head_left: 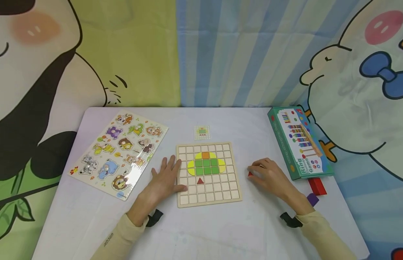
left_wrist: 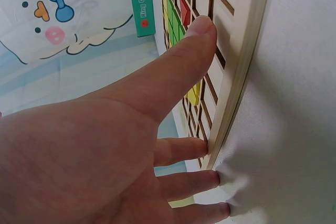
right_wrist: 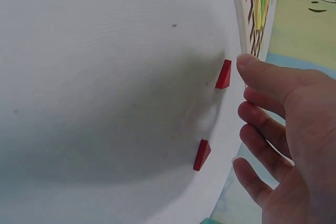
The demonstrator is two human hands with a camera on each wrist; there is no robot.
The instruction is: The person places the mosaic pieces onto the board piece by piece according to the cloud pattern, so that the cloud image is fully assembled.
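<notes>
Two hands, one wobbly setup, so here's where I think it could slip. Starting big: the tabletop (head_left: 221, 231) has a white cloth over it, and the left wrist view shows the cloth bunching where the fingers push against the grid board (head_left: 235, 196), so too hard a shove could probably drag cloth and board together and skew everything. The animal puzzle (head_left: 118, 155) off to the left and the green Ring Game box (head_left: 299, 146) on the right sit well apart from the action, so no worries there. The board itself lies flat in the middle with a yellow, green and orange pattern and one red triangle (head_left: 200, 181) already in its cells; if it gets jolted I'd guess those loose tiles could hop out of place. The left hand (head_left: 165, 178) lies spread flat at the board's left edge, thumb resting on the frame, holding nothing, so it's only bracing. The right hand (head_left: 269, 175) hovers, relaxed and loosely curled, just beside two small red pieces (right_wrist: 223, 74) lying on the cloth right of the board, not pinching either yet. They're thin wedges flat on soft fabric, so fingertips could easily nudge one away or fumble the pick-up. The pattern card (head_left: 202, 132) behind the board looks safe.
</notes>
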